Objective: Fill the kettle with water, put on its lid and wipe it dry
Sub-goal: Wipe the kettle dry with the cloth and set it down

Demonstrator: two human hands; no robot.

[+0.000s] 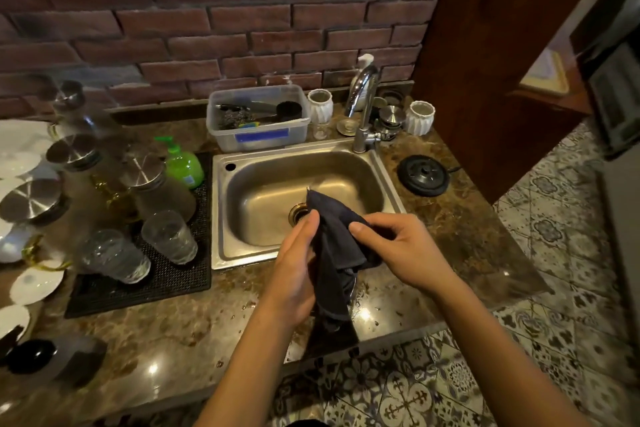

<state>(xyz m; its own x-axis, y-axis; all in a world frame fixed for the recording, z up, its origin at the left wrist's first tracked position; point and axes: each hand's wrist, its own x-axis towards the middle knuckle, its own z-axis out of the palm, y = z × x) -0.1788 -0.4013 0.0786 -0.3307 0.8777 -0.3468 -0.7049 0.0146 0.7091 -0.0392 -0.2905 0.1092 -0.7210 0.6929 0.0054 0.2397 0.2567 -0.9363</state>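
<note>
A dark cloth (pixel 334 253) hangs between my two hands over the front rim of the steel sink (pixel 304 156). My left hand (pixel 294 270) presses the cloth's left side from below. My right hand (pixel 401 250) pinches its upper right part with thumb and fingers. A small shiny sliver (pixel 352 286) shows under the cloth; I cannot tell what it is. No kettle body is clearly visible. A black round kettle base (pixel 424 175) with a cord lies on the counter right of the sink. The chrome tap (pixel 363 104) stands behind the basin, with no water running.
A clear plastic tub (pixel 258 135) of scrubbing tools sits behind the sink, and two white ribbed cups (pixel 320 106) flank the tap. To the left are a green soap bottle (pixel 183 166), upturned glasses (pixel 169 236) on a black mat, metal-lidded jars (pixel 145 173) and white plates (pixel 36 282).
</note>
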